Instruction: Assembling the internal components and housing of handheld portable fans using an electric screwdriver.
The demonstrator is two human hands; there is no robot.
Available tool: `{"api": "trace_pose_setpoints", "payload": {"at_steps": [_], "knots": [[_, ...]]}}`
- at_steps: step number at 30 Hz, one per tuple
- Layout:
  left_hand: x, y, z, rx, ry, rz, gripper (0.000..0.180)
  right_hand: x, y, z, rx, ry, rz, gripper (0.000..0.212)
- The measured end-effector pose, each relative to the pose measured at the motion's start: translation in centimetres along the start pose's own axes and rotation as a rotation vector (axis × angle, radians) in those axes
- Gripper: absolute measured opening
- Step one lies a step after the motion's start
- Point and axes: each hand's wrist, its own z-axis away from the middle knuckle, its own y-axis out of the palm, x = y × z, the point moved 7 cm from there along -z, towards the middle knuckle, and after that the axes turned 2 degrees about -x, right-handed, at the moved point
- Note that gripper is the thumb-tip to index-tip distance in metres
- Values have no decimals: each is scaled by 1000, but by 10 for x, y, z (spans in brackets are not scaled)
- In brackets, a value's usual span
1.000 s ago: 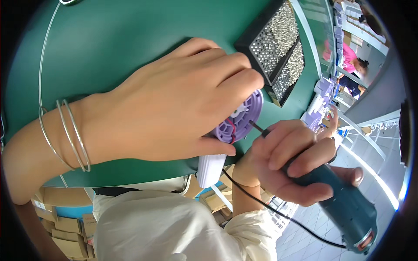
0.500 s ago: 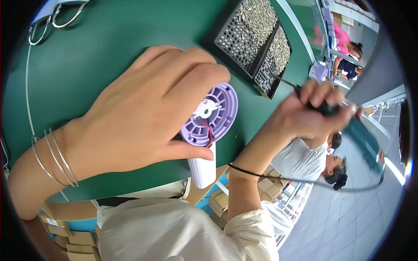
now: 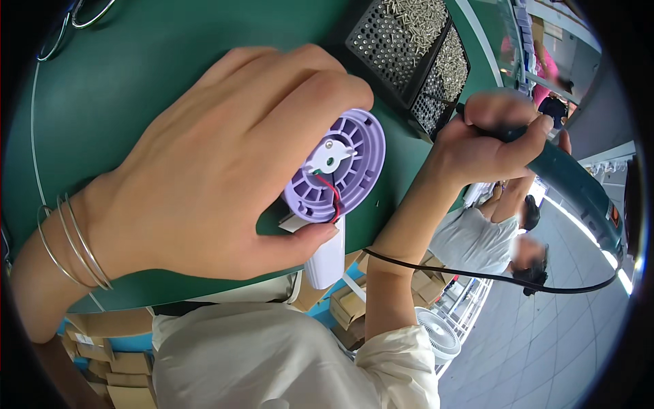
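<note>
My left hand point(image 3: 225, 163) is closed round a handheld fan body point(image 3: 368, 160), its round lilac shell facing up and its white handle point(image 3: 327, 262) pointing toward me. Inside the shell sits a white hub with one metal screw showing; red and dark wires run from it to the rim beside my thumb. In my right hand point(image 3: 501, 129) is a dark green electric screwdriver point(image 3: 579, 187), wrapped by the fingers, its cord trailing down past my forearm. The thin bit reaches over the near section of the black screw tray point(image 3: 409, 95); its very tip is hard to make out.
Loose silver screws point(image 3: 419, 24) heap in the tray's two perforated sections. The green table point(image 3: 157, 61) carries metal loops point(image 3: 92, 13) at the far left. Cardboard boxes point(image 3: 347, 307) and a white round fan point(image 3: 438, 334) lie below the table edge. Other people sit to the right.
The screwdriver's bit has moved farther in over the screw tray, and my right hand has risen with it. The whole view has shifted slightly. My left hand keeps its hold on the fan body.
</note>
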Motion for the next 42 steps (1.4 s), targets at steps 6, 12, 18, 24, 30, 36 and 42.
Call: {"api": "trace_pose_setpoints", "payload": {"at_steps": [6, 12, 18, 24, 30, 36, 42], "knots": [[1, -1, 2, -5, 8, -5, 78, 3, 4, 6, -20, -5, 83, 35], [-1, 1, 2, -76, 34, 36, 75, 49, -2, -1, -76, -13, -97, 50], [3, 3, 3, -56, 0, 76, 73, 104, 65, 61, 378, 129, -672, 38], [4, 2, 3, -56, -2, 72, 69, 120, 80, 87, 457, -64, -621, 58], [2, 2, 2, -68, 17, 66, 67, 107, 81, 86, 518, -24, -547, 55], [2, 1, 2, -60, 19, 49, 65, 94, 89, 95, 588, -22, -557, 57], [0, 0, 1, -85, 61, 58, 62, 89, 101, 94, 774, 54, -429, 54]]}}
